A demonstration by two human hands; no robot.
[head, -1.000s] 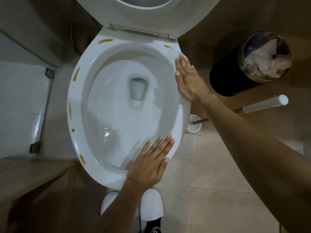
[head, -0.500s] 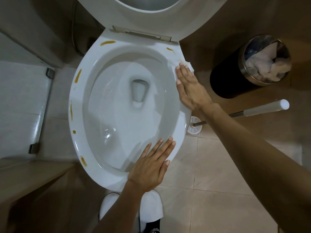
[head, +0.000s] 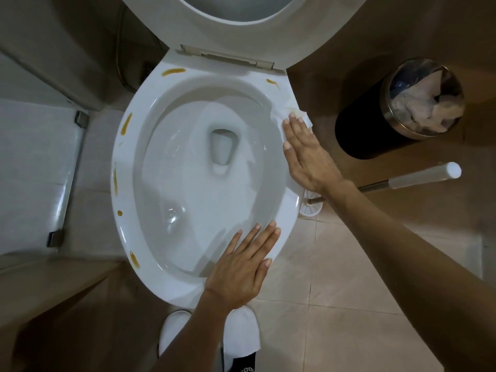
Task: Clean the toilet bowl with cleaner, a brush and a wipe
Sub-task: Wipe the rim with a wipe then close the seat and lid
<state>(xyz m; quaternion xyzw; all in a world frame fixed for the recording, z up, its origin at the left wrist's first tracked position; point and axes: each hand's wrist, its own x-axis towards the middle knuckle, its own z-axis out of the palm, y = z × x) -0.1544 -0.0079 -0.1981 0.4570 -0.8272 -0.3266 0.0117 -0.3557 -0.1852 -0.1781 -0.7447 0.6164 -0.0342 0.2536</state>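
Two hands lie flat on the rim of the toilet bowl (head: 291, 210). The right hand (head: 306, 154) rests on the rim's right side with its fingers straight and together, pointing toward the hinge, and it presses a white wipe (head: 304, 116) down against the porcelain. Most of the wipe is hidden under the palm and fingers; only a crumpled edge pokes out past the fingertips and hangs slightly over the outer edge of the rim. The left hand (head: 241, 267) is spread open on the near right part of the rim, fingers straight and a little fanned, reaching toward the inside of the bowl, and it holds nothing.

Several yellow-brown smears mark the rim: one (head: 173, 71) at the back left near the hinge, a small one (head: 272, 82) at the back right just beyond the wipe, and a row of them down the left side (head: 126, 124). The seat and lid (head: 241, 30) stand raised.

On the floor to the right of the bowl stands the brush (head: 424, 175), its handle leaning to the right out of a white holder (head: 311, 209) partly hidden behind the rim and the right forearm. Farther right, a dark round bin (head: 375, 122) with a metal ring holds crumpled white paper. Below the bowl, the toes of white slippers (head: 241, 336) show.
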